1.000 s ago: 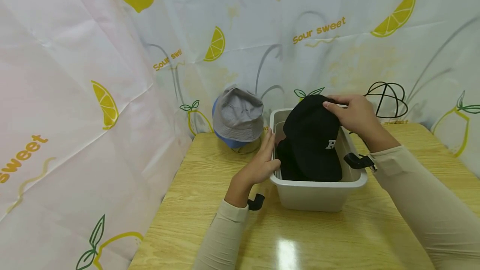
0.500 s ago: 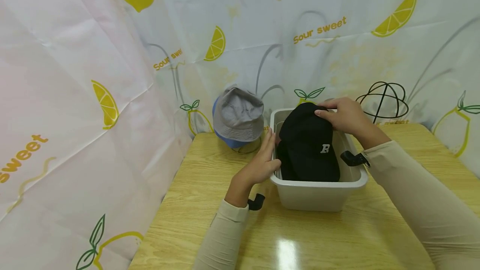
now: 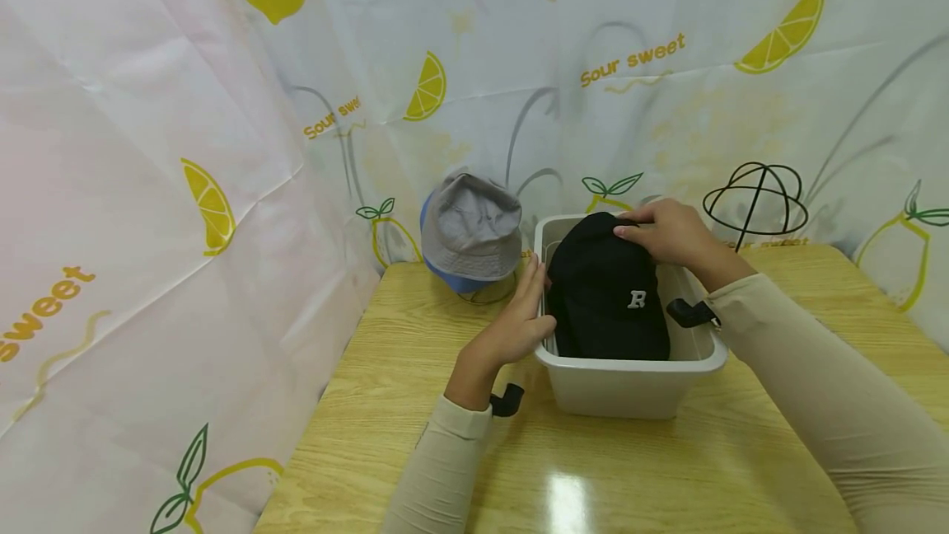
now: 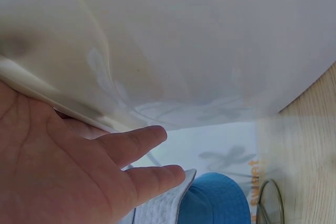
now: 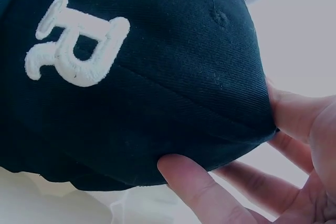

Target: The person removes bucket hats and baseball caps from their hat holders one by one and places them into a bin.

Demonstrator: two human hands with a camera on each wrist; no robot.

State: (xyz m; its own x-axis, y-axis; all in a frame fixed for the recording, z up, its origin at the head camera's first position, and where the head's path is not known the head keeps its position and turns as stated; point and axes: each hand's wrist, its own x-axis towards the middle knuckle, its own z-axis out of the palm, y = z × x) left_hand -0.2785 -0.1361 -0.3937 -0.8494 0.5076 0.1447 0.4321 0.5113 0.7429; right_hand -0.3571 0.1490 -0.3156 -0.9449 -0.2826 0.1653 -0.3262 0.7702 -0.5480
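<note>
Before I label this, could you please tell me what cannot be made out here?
What lies under the black cap: head view, covered by it.
Black wire stand: head view, base behind the right arm.
Blue hat: head view, mostly covered by the grey hat; left wrist view, cropped at bottom.

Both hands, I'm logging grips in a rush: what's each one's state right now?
Left hand: open, fingers straight, at the pale bin's side.
Right hand: holding the black cap.

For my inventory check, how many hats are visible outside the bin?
2: a gray bucket hat and a blue hat beneath it, left of the bin; more may hide underneath.
</note>
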